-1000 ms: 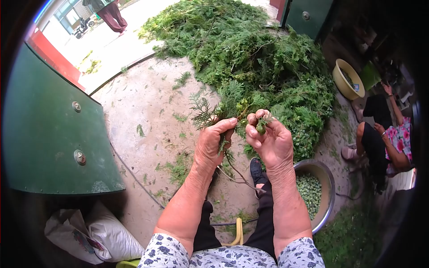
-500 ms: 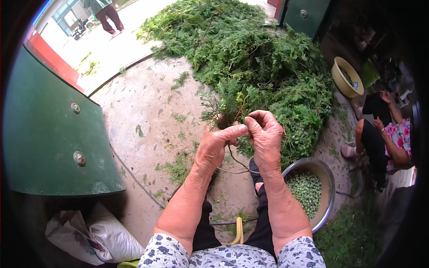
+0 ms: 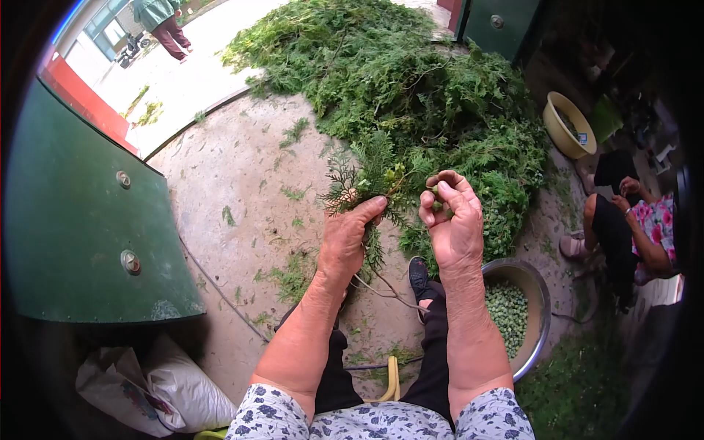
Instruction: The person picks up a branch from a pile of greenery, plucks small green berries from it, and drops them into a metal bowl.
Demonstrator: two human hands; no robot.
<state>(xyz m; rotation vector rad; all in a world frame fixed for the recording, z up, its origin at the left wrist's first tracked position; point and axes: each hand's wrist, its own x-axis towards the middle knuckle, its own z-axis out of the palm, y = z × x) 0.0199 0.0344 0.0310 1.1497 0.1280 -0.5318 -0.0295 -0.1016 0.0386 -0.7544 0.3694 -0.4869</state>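
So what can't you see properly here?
Head view, right hand: curled fingers hide most of the green bit it pinches.
Head view, sprig: left hand covers its middle.
Head view, bowl: right arm hides its left side.
Head view, seated person: dark edge cuts them off.

Can't make out the green bit pinched in the right hand — too small; lost inside the left hand the sprig's mid-stem, behind the forearm the bowl's near side, past the top edge the walker above the waist.
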